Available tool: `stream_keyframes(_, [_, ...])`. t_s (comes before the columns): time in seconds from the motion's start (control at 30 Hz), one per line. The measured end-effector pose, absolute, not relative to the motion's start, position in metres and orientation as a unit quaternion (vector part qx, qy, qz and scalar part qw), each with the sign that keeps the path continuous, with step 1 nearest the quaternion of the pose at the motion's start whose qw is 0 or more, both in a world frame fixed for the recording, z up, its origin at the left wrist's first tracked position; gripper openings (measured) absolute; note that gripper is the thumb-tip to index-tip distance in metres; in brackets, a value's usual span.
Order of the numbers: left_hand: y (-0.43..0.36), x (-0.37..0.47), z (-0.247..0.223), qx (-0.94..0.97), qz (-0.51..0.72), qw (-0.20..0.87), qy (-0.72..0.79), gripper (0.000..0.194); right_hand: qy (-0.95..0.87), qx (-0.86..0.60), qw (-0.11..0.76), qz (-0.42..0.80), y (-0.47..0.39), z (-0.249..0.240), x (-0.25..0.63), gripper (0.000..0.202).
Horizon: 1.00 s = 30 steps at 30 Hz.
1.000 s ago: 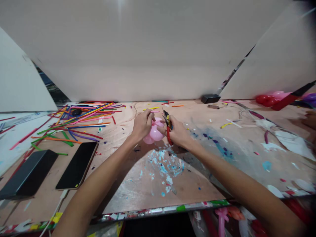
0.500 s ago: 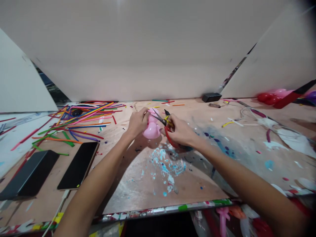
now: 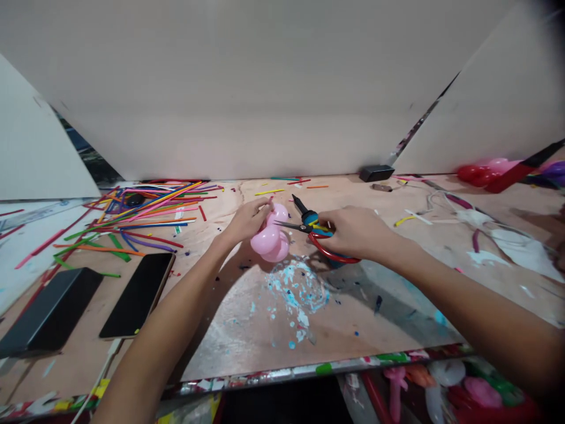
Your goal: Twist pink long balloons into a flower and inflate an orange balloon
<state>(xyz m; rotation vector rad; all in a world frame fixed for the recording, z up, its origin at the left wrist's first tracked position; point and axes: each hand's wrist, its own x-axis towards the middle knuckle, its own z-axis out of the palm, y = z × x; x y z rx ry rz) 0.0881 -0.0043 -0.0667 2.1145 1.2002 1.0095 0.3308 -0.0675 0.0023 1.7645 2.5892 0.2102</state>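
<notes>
My left hand (image 3: 251, 219) pinches the upper end of a pink twisted balloon (image 3: 269, 241), whose round bubbles hang below the fingers above the table. Between my right fingers is a pair of scissors (image 3: 303, 228) with dark blades and what looks like a red handle. My right hand (image 3: 348, 228) is closed on them, and the blade tips point left, near or in front of the balloon; contact cannot be made out. A black-tipped nozzle tool (image 3: 304, 207) with a blue and yellow part stands close behind the scissors, partly hidden by my right hand.
Many uninflated long balloons (image 3: 154, 212) lie at the left. A phone (image 3: 138, 294) with a cable and a dark box (image 3: 53, 312) are nearer. Blue paint flecks (image 3: 295, 288) mark the table. Inflated balloons (image 3: 481, 174) sit far right. Others hang below the front edge.
My right hand has drawn the scissors rightward from the top of the balloon, and the blades look more closed. The pink balloon now hangs slightly lower in my left hand.
</notes>
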Motion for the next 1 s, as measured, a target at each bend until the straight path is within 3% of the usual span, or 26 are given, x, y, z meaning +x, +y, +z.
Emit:
stream_keyframes(0.13, [-0.004, 0.090, -0.066, 0.744, 0.378, 0.331, 0.440, 0.024, 0.820, 0.564, 0.014, 0.093, -0.062, 0.007, 0.329, 0.040])
stream_keyframes(0.4, [-0.003, 0.091, -0.069, 0.743, 0.375, 0.357, 0.424, 0.023, 0.828, 0.557, 0.006, 0.073, -0.050, 0.006, 0.322, 0.038])
stream_keyframes(0.77, [-0.002, 0.087, -0.068, 0.762, 0.368, 0.307, 0.435, 0.025, 0.826, 0.559, -0.028, 0.064, -0.045, 0.011, 0.323, 0.035])
stream_keyframes(0.83, [-0.002, 0.086, -0.066, 0.769, 0.367, 0.269, 0.449, 0.028, 0.833, 0.546, -0.085, 0.021, -0.046, 0.012, 0.327, 0.036])
stream_keyframes(1.0, [-0.012, 0.100, -0.065, 0.815, 0.283, 0.078, 0.500, 0.031, 0.712, 0.510, -0.418, -0.240, -0.055, -0.019, 0.312, 0.048])
